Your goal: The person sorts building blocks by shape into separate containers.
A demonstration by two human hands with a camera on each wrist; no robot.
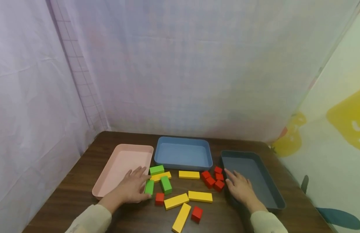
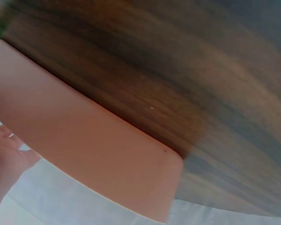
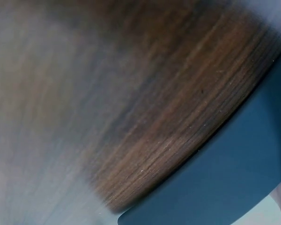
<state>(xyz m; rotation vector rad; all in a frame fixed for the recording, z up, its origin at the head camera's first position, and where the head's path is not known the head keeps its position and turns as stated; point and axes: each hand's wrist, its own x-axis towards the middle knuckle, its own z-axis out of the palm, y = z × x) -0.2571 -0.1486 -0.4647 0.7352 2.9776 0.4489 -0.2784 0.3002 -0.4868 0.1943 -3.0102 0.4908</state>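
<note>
Pale sleeves (image 1: 92, 218) closest, both hands loose

Your left hand (image 1: 134, 186) lies across the right edge of the pink tray (image 1: 124, 160), fingers spread, grip released; thumb and index sit around the near green block (image 1: 149, 187), contact can't be told. Your right hand (image 1: 241, 189) is slack too, fingers extended, at the left edge of the dark tray (image 1: 258, 174), tips just beside five bunched red blocks (image 1: 219, 185); touching or not, can't tell. Off your left fingertips: two more green blocks (image 1: 166, 185), plus a yellow plank (image 1: 165, 175) among them. Mid-table you've got four other yellow planks (image 1: 200, 196) and two stray red cubes (image 1: 197, 214), one near your left thumb. Blue tray (image 1: 182, 155) stands at the back, between the other trays. All on dark wood table (image 1: 77, 181); pale curtain (image 1: 182, 81) behind.
</note>
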